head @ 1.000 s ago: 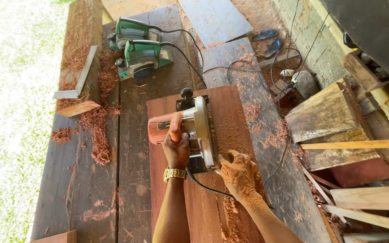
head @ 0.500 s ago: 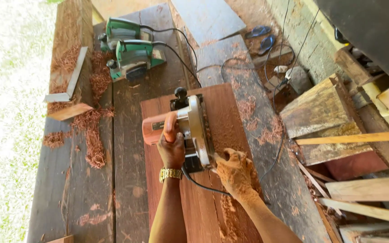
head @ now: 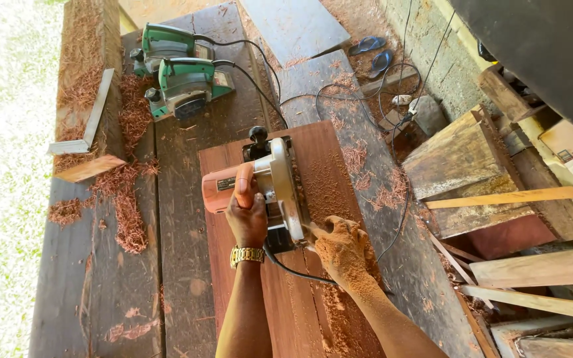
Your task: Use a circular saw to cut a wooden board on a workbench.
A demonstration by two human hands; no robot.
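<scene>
Reddish-brown wooden board point(head: 313, 192) is lying lengthwise on the dark plank workbench point(head: 101, 285), with an orange-and-silver circular saw point(head: 260, 189) sitting on it near centre. Two green electric planers point(head: 180, 76) are resting at 11 o'clock from the saw, amid red shavings point(head: 124, 199). At the saw's 6 o'clock, the left hand point(head: 247, 219), wearing a gold watch point(head: 247, 254), is gripping the saw's handle. The sawdust-coated right hand point(head: 343, 248) is pressing flat on the board at 4 o'clock, fingers spread.
</scene>
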